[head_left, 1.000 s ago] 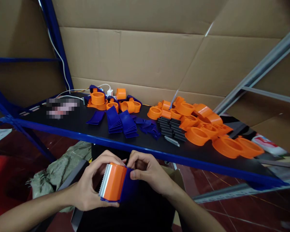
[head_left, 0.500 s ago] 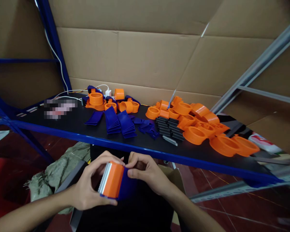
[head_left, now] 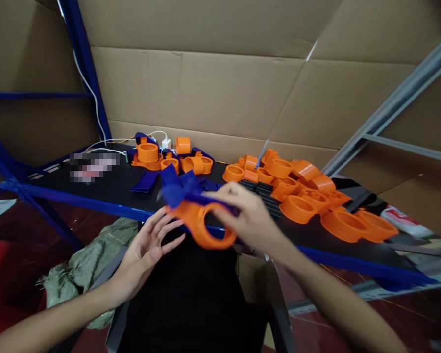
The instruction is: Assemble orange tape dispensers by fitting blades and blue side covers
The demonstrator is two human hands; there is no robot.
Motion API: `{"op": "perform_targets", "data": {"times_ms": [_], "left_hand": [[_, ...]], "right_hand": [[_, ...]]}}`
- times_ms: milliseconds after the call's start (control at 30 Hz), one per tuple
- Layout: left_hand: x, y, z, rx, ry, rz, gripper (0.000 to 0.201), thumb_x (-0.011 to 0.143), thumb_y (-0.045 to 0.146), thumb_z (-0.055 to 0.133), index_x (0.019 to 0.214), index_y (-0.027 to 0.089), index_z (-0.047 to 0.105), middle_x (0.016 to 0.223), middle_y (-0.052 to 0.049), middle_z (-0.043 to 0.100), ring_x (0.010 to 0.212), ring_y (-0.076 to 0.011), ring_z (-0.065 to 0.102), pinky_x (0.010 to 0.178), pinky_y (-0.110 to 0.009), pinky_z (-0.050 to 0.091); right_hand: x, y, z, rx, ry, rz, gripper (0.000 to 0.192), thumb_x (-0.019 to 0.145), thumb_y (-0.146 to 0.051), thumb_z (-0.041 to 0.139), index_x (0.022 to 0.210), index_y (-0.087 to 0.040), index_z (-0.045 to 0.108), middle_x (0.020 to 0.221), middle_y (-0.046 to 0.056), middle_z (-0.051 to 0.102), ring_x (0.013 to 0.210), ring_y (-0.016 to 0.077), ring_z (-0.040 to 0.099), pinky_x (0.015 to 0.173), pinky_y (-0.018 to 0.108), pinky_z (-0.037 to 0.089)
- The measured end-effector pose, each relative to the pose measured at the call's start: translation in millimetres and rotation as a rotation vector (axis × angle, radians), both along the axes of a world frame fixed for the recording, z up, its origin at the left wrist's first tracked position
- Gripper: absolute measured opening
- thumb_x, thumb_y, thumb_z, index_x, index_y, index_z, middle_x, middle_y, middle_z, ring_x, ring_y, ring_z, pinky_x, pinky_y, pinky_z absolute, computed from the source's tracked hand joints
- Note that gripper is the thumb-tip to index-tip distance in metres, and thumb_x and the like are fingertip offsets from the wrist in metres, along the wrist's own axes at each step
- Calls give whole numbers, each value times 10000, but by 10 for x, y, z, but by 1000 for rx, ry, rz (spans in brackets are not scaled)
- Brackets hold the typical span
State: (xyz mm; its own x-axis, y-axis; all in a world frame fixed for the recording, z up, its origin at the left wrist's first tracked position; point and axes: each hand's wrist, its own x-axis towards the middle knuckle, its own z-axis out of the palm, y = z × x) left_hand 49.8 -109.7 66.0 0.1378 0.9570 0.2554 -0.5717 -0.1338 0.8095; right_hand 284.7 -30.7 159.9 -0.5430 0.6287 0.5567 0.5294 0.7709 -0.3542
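Note:
My right hand (head_left: 248,218) grips an orange and blue tape dispenser (head_left: 202,220) and holds it up in front of the blue edge of the black table (head_left: 106,184). The dispenser is blurred by motion and its round orange opening faces me. My left hand (head_left: 150,247) hangs just below and left of it, palm up, fingers spread, holding nothing. Behind the dispenser on the table lie stacks of blue plates (head_left: 145,180), a block of black parts (head_left: 270,196) and a pile of orange rings (head_left: 316,196).
More orange and blue parts (head_left: 169,154) and a white charger with its cable (head_left: 166,142) sit at the back left. Cardboard sheets (head_left: 220,88) wall off the rear. A grey sack (head_left: 84,269) lies on the red floor at left. A grey rack beam (head_left: 389,108) slants at right.
The dispenser left my left hand and went up and to the right in my right hand, turning so its ring faces me. My left hand opened.

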Motion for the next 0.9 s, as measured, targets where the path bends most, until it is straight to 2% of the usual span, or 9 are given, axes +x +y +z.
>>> {"op": "perform_targets", "data": {"times_ms": [100,167,233,333,433,600,700,833,900], "left_hand": [[12,25,-8,-47,108,-98,528,915,356,645,1419,307,493,1519,-128,481,1366,-356,466,1075,-567,436],[20,21,-17,-59,211,-188,450,945,312,604,1388,284,530,1445,-147,555,1299,-347,534,1038,-555,468],[25,6,-26,-56,296,-277,390,957,303,588,1344,261,571,1360,-157,619,1223,-331,593,1000,-530,498],[24,-18,-28,-59,388,-365,324,964,310,578,1275,233,626,1242,-153,679,1090,-292,663,940,-475,534],[22,-24,-24,-63,435,-405,295,971,323,565,1230,212,653,1175,-150,700,998,-261,690,889,-434,551],[31,-15,-36,-87,487,-463,292,971,336,568,1203,181,656,1120,-146,715,933,-232,696,854,-403,548],[32,-19,-46,-91,513,-477,285,977,340,559,1189,176,656,1105,-138,718,920,-219,694,848,-385,540],[37,-25,-51,-88,540,-471,279,977,356,557,1168,182,660,1074,-124,722,900,-209,690,835,-368,536],[49,-22,-54,-84,555,-476,272,970,365,567,1146,183,667,1055,-116,722,885,-205,687,827,-361,535]], "right_hand": [[148,864,419,143,-15,-400,340,936,-320,574,1232,-227,711,949,77,666,908,229,598,814,336,452],[230,1452,597,64,-144,-582,378,935,-341,564,1216,-135,713,921,101,696,872,231,599,761,310,429],[280,1941,655,-31,-230,-697,411,938,-322,553,1203,-43,699,950,152,713,833,219,603,724,298,412],[281,2412,568,-78,-277,-749,424,891,-292,626,1150,36,696,999,228,711,845,222,612,728,299,414],[208,2652,394,-114,-331,-746,433,848,-312,694,1118,27,710,999,233,719,870,225,632,735,281,436],[78,2863,169,-169,-419,-723,525,800,-432,754,1103,-4,729,984,219,734,895,257,667,753,282,485],[115,2904,156,-200,-473,-682,535,816,-530,717,1062,-56,756,935,182,750,886,262,684,758,292,502],[317,2836,254,-178,-546,-619,543,840,-595,656,1116,-138,756,1095,170,736,1085,311,650,877,351,495],[424,2763,281,-190,-596,-555,537,805,-589,695,1142,-175,751,1139,140,732,1099,311,648,905,366,491]]}}
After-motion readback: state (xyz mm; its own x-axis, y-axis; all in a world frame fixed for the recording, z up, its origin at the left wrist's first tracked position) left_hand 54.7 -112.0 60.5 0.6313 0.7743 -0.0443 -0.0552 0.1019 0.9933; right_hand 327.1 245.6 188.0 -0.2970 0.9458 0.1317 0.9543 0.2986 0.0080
